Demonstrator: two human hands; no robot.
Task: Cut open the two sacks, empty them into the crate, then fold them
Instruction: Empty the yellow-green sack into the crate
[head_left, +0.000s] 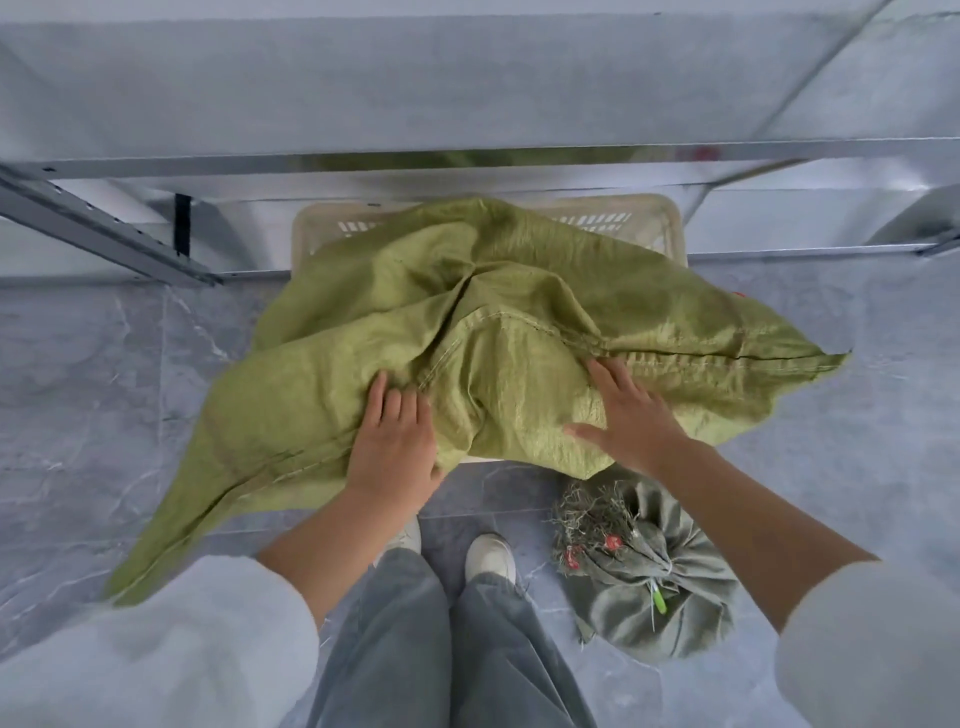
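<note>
A large yellow-green woven sack (519, 291) lies draped over a beige slotted crate (613, 221), covering most of it and spilling onto the floor at left and right. My left hand (392, 441) presses flat on the sack near its stitched seam, fingers together. Resting palm down on the sack a little to the right, my right hand (631, 418) has its fingers spread. A second, grey-green sack (670, 603) sits tied shut on the floor at lower right, with a frayed top and a green-handled tool lying on it.
A metal shelf rack (104, 228) runs across the back, its rails above and beside the crate. The floor is grey marbled tile (78, 389). My legs and white shoes (488, 556) stand just in front of the crate.
</note>
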